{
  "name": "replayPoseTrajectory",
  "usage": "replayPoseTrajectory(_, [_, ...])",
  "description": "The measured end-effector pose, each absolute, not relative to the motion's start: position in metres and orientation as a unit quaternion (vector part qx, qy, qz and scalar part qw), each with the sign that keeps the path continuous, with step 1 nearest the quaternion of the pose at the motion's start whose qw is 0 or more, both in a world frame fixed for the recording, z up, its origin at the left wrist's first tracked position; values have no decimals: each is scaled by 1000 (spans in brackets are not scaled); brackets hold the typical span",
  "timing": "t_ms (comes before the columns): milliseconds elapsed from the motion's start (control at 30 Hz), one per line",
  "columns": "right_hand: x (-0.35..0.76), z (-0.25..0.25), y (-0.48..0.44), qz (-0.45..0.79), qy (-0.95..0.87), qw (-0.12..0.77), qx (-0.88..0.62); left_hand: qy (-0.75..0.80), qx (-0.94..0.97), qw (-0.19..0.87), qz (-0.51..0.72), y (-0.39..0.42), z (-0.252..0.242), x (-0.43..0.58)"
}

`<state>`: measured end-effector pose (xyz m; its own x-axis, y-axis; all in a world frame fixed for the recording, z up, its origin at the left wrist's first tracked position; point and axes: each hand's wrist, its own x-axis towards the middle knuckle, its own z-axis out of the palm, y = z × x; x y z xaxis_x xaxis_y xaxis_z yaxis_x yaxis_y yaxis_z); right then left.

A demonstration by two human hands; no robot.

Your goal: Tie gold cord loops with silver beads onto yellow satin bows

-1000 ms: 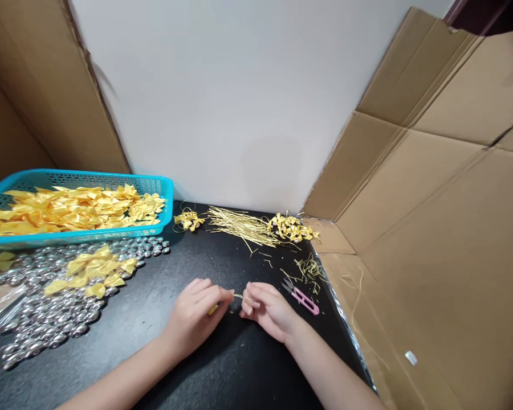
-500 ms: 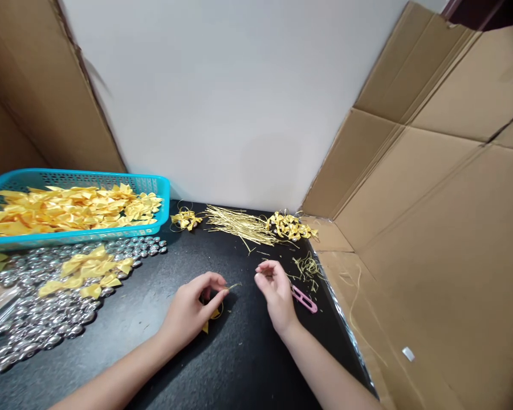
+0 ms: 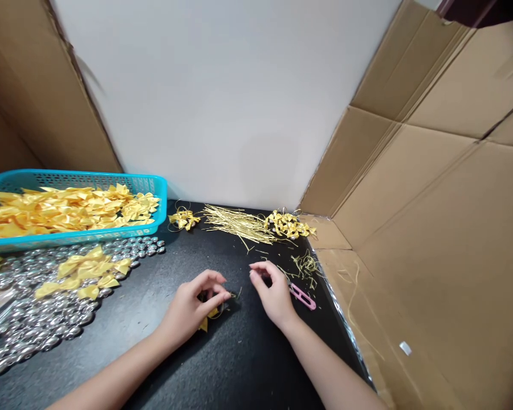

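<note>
My left hand (image 3: pixel 196 299) is over the black table, its thumb and forefinger apart. Under its fingers lies a yellow ribbon bow (image 3: pixel 203 324) with a gold cord loop, partly hidden by the hand. A thin cord end (image 3: pixel 238 292) shows just past the thumb tip. To the right, my right hand (image 3: pixel 273 293) is curved with a small gap between thumb and forefinger, and nothing shows in it. Beside its wrist side lies a pink-handled cutter (image 3: pixel 303 297), its front end behind the hand.
A blue basket (image 3: pixel 165 199) of yellow bows stands at the left, silver oval beads (image 3: pixel 64 310) and loose bows (image 3: pixel 92 265) before it. Gold cords (image 3: pixel 235 223) lie at the back between finished bow clusters (image 3: pixel 183 218). Cord scraps (image 3: pixel 306 265) lie right, near the cardboard wall (image 3: pixel 431 228).
My left thumb and forefinger have parted from their pinch at the cord, and the cord end sits lower. My right hand has shifted slightly left, its fingers more arched.
</note>
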<state>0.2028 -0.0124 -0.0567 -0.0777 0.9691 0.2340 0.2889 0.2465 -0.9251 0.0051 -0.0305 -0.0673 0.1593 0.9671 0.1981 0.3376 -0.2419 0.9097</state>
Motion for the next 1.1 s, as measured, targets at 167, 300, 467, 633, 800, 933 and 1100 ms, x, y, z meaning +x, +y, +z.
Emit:
replayPoseTrajectory(167, [192, -55, -23, 421, -696, 411, -412, 472, 644, 422, 430, -30, -67, 6])
replayPoseTrajectory(300, [189, -58, -25, 401, -675, 431, -445, 466, 663, 423, 407, -30, -68, 5])
replayPoseTrajectory(467, [196, -59, -19, 342, -710, 417, -453, 453, 717, 401, 347, -30, -64, 5])
replayPoseTrajectory(633, [212, -63, -7, 203, -757, 373, -497, 456, 710, 393, 365, -30, -62, 3])
replayPoseTrajectory(800, [229, -63, 7, 131, -698, 397, -582, 460, 693, 407, 379, -28, -65, 1])
replayPoseTrajectory(933, [222, -56, 1, 158, -731, 404, -526, 462, 688, 413, 378, -28, -65, 1])
replayPoseTrajectory(1100, [199, -53, -18, 298, -823, 320, -362, 447, 687, 431, 378, -28, -65, 1])
